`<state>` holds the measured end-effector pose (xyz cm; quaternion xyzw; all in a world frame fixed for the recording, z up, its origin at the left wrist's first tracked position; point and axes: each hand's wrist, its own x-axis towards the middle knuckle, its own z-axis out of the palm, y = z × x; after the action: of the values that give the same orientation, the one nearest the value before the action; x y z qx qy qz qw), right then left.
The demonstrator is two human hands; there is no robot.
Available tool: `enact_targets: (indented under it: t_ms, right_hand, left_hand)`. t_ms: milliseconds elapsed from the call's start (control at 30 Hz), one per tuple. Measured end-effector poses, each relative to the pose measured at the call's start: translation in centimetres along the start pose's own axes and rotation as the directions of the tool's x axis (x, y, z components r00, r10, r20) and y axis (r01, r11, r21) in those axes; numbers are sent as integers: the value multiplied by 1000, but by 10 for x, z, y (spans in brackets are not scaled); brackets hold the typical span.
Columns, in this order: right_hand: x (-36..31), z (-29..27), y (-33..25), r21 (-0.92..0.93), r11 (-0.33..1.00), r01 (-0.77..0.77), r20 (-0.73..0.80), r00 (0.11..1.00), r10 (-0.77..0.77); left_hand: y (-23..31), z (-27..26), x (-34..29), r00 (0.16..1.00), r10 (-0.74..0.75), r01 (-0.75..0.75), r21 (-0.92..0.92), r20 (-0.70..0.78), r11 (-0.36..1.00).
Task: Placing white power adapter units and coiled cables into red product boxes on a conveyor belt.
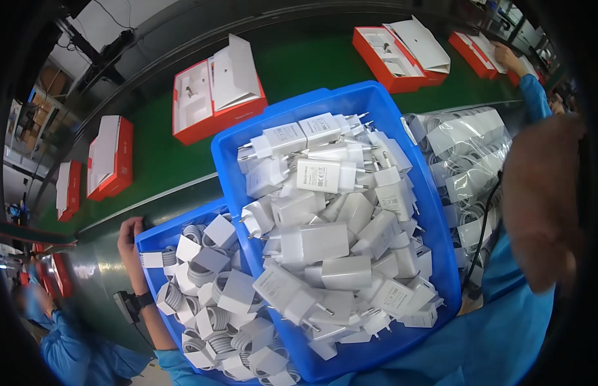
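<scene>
My left hand (130, 238) curls at the far left corner of a blue bin (177, 222); my forearm runs along its outer side. That bin is heaped with coiled white cables (215, 320) in white paper bands. Against it, overlapping its right side, stands a larger blue bin (231, 186), piled with white plug chargers (315, 243) lying at all angles. A strapped black device (126, 306) sits at my left wrist. I cannot make out my right hand; a large blurred brown shape (544, 206) covers much of the right side.
Beyond the bins a green conveyor belt (151, 157) carries several open red boxes (220, 121) with white inserts. Clear bags of banded cables (469, 151) lie right of the charger bin. Another person's hand (508, 59) reaches a far box; a blue-sleeved person (74, 344) is at lower left.
</scene>
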<state>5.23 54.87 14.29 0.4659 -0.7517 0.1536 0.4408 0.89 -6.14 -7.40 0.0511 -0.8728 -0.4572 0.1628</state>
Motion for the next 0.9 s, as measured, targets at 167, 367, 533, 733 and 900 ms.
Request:
enact_targets:
  t_ms: [167,367,533,733,900]
  right_hand:
    - [11,114,-1,402,914,60,220,962,-160]
    - [2,155,-10,451,888,-90,585,781,-218]
    - [20,154,-15,357,922,-147,721,672,-172]
    - [58,151,-22,167,982,-87,829,551,-92]
    - [109,153,0,75,960,-269,738,663,128]
  left_hand:
    - [1,-10,-15,999,-27,28,17,-24,999]
    - [-4,3,-5,998,52,-53,-55,-22,997]
    - [-2,5,-6,997,66,-68,-44,-39,997]
    - [-9,3,-6,989,129,-130,-10,-65,991]
    - [-3,3,-5,981,168,-166,29,-96,986]
